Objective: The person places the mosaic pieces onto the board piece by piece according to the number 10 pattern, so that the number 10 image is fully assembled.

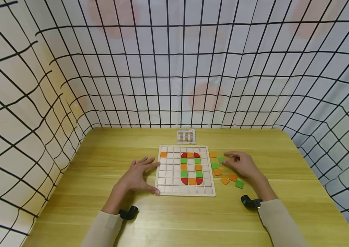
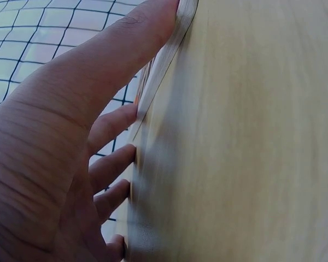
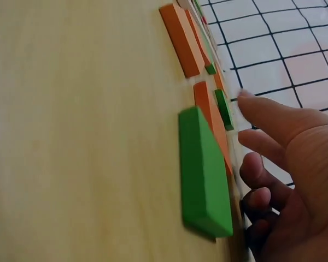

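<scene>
Two beige sleeves point(image 1: 103, 230), left hand point(image 1: 135, 176) spread against one gridded board point(image 1: 170, 173) bearing thirteen inset tiles point(image 1: 184, 167), right hand point(image 1: 243, 164) parted beside three loose green tiles point(image 1: 239, 184), four loose orange tiles point(image 1: 225, 180), on the tabletop point(image 1: 180, 219)

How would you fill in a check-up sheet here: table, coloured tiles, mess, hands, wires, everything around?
Surface: wood-grain table.
Job's things: grid board bearing a red, orange and green zero, plus one orange tile; seven loose tiles to its right; pattern card behind it.
Clutter: nothing seen.
Grippers: left hand touches the grid board's left edge; right hand by the loose tiles, contact unclear.
Cables: nothing seen.
Surroundings: black-lined white backdrop.
</scene>
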The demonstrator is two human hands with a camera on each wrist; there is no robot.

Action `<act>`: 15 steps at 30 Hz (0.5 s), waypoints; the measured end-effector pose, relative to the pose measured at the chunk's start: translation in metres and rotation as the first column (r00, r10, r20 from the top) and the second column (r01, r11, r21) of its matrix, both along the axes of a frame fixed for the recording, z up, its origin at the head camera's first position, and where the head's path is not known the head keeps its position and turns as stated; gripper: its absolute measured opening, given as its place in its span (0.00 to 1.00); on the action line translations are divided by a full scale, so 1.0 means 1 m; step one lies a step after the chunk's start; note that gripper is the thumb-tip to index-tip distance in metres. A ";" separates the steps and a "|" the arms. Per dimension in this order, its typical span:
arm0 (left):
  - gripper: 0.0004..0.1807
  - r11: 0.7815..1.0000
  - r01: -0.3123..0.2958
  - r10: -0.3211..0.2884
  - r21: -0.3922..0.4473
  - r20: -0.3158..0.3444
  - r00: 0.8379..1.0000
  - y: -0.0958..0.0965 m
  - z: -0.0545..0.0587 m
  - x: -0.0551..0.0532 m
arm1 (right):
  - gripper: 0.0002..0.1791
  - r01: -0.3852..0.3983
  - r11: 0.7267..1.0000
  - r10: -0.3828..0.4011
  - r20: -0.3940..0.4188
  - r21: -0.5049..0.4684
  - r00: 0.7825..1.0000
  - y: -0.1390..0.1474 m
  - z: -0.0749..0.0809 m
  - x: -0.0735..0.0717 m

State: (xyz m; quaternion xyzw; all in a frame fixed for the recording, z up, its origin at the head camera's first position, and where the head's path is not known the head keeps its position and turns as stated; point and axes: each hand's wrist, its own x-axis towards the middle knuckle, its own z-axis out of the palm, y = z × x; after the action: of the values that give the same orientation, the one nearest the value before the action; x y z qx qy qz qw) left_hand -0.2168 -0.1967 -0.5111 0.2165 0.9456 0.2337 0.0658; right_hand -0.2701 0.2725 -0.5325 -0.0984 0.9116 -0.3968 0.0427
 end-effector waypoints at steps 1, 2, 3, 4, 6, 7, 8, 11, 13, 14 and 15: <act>0.63 1.000 0.000 0.000 0.001 -0.002 1.000 0.000 0.000 0.000 | 0.29 -0.012 1.000 0.012 0.008 0.006 1.000 0.001 0.001 -0.001; 0.63 1.000 0.000 0.000 0.001 -0.002 1.000 0.000 -0.001 0.000 | 0.29 -0.025 1.000 0.025 0.014 0.011 1.000 0.001 0.001 -0.001; 0.63 1.000 -0.001 0.001 0.002 -0.001 1.000 0.000 -0.001 0.000 | 0.30 -0.036 0.999 0.036 0.016 0.022 0.999 0.001 0.002 -0.002; 0.63 1.000 0.000 0.000 0.001 0.000 1.000 0.000 -0.002 0.000 | 0.31 -0.045 0.998 0.045 0.016 0.035 0.999 0.001 0.001 -0.003; 0.63 1.000 0.000 0.000 0.001 0.000 1.000 -0.001 -0.002 -0.001 | 0.31 -0.052 0.997 0.051 0.016 0.053 0.999 0.001 0.001 -0.004; 0.64 1.000 0.001 -0.001 -0.001 0.001 1.000 -0.001 -0.002 -0.001 | 0.30 -0.052 0.997 0.052 0.013 0.061 0.999 0.001 0.001 -0.005; 0.64 1.000 0.000 0.000 -0.003 0.004 1.000 -0.001 -0.002 -0.001 | 0.30 -0.057 0.996 0.056 0.006 0.069 0.998 0.000 0.000 -0.006; 0.64 1.000 -0.003 0.003 -0.005 0.002 1.000 -0.001 -0.002 0.000 | 0.27 -0.050 0.996 0.050 -0.009 0.068 0.999 0.000 -0.001 -0.006; 0.64 1.000 -0.005 0.005 -0.006 0.001 1.000 -0.001 -0.001 0.000 | 0.25 -0.053 0.996 0.055 -0.025 0.069 0.998 0.000 -0.001 -0.006; 0.64 1.000 -0.005 0.005 -0.005 0.001 1.000 0.000 -0.001 0.000 | 0.25 -0.051 0.997 0.053 -0.026 0.064 0.998 0.000 -0.001 -0.006; 0.63 1.000 -0.005 0.005 -0.002 0.003 1.000 0.000 -0.001 0.001 | 0.25 -0.044 0.997 0.046 -0.024 0.059 0.999 0.000 -0.001 -0.005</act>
State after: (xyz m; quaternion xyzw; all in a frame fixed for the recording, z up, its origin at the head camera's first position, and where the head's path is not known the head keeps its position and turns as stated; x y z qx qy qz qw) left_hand -0.2163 -0.1968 -0.5117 0.2135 0.9464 0.2332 0.0668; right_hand -0.2753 0.2726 -0.5338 -0.1227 0.9209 -0.3676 0.0429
